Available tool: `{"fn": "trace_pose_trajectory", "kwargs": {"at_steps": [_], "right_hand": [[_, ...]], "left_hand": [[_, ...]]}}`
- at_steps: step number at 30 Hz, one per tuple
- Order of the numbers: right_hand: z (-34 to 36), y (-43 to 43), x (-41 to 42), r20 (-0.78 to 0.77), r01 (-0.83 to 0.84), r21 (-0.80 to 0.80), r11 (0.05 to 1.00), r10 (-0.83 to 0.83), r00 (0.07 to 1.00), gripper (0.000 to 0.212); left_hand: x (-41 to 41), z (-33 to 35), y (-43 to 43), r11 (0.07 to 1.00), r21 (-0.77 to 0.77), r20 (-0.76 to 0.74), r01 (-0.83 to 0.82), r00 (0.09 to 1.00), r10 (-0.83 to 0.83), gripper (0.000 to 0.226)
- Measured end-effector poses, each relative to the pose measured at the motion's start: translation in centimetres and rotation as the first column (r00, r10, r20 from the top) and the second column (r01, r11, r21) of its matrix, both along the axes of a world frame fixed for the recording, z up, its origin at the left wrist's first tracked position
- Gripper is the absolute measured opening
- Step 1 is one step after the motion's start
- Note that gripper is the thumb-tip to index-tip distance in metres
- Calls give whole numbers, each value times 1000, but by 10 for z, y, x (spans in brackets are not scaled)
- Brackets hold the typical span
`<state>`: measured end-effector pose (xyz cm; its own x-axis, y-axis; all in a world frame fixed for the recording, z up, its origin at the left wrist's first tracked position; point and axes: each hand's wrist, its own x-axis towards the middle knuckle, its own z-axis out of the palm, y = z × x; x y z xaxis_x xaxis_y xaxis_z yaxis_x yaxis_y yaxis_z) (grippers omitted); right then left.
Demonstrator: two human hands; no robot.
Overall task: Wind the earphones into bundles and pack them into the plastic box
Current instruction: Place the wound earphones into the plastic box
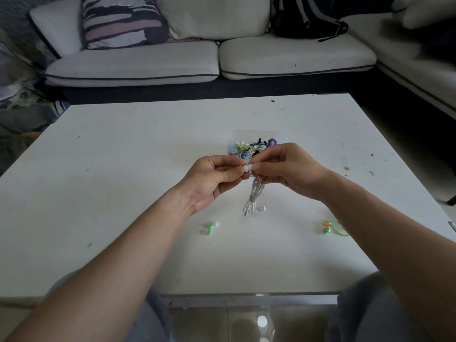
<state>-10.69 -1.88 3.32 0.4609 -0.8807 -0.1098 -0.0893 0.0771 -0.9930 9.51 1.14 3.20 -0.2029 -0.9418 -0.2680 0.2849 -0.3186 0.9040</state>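
We're mid-wind: left hand (214, 177) and right hand (287, 169) both pinching the white wired earphone bundle (254, 196) above the white bench (123, 169). Next, probably securing the tail, then dropping it into the clear plastic box (254, 147) just behind.

Matt white table (123, 169) — scuffed, speckled with dark marks.
Showed a clear, smooth plastic box (246, 135), glossy green earbuds (209, 229), matt-corded white earphones (255, 193), cloth sofa cushions (296, 55).

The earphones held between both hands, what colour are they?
White earphones, cable bundle hanging below the pinching fingers; seen in the head view.
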Motion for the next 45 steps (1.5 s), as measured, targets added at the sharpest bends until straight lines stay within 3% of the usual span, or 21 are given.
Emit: {"fn": "trace_pose_trajectory", "kwargs": {"at_steps": [5,9,12,19,25,27,31,34,36,39,42,45], "right_hand": [[-2,1,3,3,28,-54,998,-28,1000,12],[-6,2,5,116,-5,72,997,-3,993,26],[-7,1,4,167,-43,129,991,21,986,21],[-9,-2,2,93,-39,43,998,35,995,30],[-6,0,3,117,-49,77,996,40,992,33],[-7,0,5,117,-33,100,994,21,993,30],[-8,1,8,173,2,148,989,-28,985,7],[-6,1,10,247,19,203,979,-70,966,7],[-4,1,10,303,18,235,972,-91,949,9],[-2,0,10,389,9,280,960,-122,913,12],[-2,-2,8,458,-1,306,952,-146,877,11],[1,-3,7,483,35,347,937,-211,850,12]], "left_hand": [[-1,-3,-1,1000,-12,30,-27,999,27,16],[-3,-2,-1,998,-3,1,-56,998,56,17],[-2,-2,-1,999,2,-20,-50,999,50,17],[-1,-5,-1,1000,2,0,-11,1000,11,17],[1,-4,-4,1000,-7,13,12,1000,-12,14],[3,-3,-5,999,-11,59,37,998,-37,11],[5,-9,-5,995,-40,308,88,949,-72,19],[-2,-18,-2,996,8,446,90,891,-84,26],[-10,-23,2,984,120,409,128,897,-167,24],[-20,-29,6,946,270,159,181,960,-229,25],[-25,-30,7,935,292,-18,203,978,-207,30],[-25,-28,7,953,243,-28,180,984,-178,25]]}}
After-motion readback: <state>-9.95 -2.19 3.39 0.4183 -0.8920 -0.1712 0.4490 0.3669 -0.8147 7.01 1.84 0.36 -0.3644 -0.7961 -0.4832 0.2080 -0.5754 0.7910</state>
